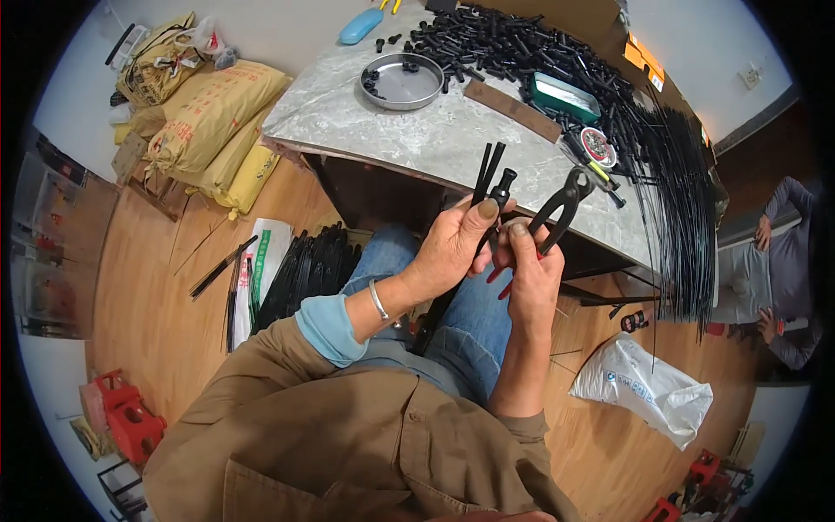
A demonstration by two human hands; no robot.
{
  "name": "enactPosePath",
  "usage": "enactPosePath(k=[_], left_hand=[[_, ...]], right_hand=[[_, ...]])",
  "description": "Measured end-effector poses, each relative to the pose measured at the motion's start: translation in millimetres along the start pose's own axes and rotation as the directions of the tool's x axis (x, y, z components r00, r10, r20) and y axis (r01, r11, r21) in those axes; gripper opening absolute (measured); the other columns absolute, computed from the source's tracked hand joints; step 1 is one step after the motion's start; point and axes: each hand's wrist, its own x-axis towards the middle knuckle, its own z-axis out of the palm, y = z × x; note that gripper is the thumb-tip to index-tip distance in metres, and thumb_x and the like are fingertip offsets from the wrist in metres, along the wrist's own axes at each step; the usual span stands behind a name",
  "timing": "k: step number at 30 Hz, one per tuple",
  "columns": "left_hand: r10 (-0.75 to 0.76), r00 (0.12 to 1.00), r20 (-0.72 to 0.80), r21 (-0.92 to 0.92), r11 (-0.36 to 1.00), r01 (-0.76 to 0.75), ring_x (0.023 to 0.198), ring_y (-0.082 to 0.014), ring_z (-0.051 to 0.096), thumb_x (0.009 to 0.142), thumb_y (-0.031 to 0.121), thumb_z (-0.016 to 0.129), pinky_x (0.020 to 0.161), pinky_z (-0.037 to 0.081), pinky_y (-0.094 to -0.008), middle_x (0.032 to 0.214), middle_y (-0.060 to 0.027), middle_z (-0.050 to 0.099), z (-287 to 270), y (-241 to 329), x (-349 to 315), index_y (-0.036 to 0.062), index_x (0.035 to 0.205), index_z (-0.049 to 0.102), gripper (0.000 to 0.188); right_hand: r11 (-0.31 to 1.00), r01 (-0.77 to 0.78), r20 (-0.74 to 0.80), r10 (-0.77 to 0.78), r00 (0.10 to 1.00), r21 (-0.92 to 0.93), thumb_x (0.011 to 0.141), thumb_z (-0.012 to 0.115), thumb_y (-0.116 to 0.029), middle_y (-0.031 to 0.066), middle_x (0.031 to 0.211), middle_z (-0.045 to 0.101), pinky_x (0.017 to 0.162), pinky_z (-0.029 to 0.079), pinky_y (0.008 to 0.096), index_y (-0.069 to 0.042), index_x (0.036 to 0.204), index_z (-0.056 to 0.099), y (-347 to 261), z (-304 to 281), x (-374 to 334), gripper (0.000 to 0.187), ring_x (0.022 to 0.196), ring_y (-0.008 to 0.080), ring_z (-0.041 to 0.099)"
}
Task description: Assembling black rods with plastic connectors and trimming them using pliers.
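My left hand [452,248] grips a thin black rod assembly [492,178] that sticks up past my thumb, two flat black strips and a knobbed black piece. My right hand [529,270] holds black end-cutting pincers [561,204] with red handle tips, jaws pointing up and to the right, close beside the rods. Both hands meet above my lap, just in front of the marble-topped table [365,113]. My thumbs nearly touch each other.
On the table lie a round metal tray [402,83] with a few black parts, a heap of black plastic pieces [513,48], a green box [565,94] and a long bundle of black wires [678,200]. Yellow sacks [213,122] lie left; a white bag [648,387] lies right. Another person [787,270] sits far right.
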Motion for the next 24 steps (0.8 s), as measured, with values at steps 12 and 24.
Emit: enactPosePath(k=[12,24], left_hand=[[0.046,0.999,-0.013,0.001,0.999,-0.046,0.047,-0.0026,0.042,0.097,0.051,0.042,0.042,0.034,-0.0187,0.064,0.0023,0.052,-1.5,-3.8,1.8,0.0001,0.107,0.059,0.054],[0.039,0.997,-0.059,0.030,0.999,-0.037,0.047,-0.0034,0.044,0.096,0.052,0.044,0.042,0.036,-0.0196,0.063,0.0017,0.053,-3.4,-5.3,0.2,-0.0009,0.101,0.061,0.056]], right_hand=[[0.997,0.043,0.001,-0.043,0.999,-0.062,0.096,0.055,-0.027,0.0040,0.065,0.055,0.043,0.040,0.0229,-0.001,0.091,0.057,9.3,11.9,-7.4,0.026,0.053,0.0127,0.056],[0.995,0.070,0.004,-0.070,0.998,-0.071,0.096,0.054,-0.024,0.0031,0.069,0.055,0.047,0.040,0.0229,-0.002,0.089,0.057,10.3,18.4,-10.7,0.023,0.055,0.0122,0.055]])
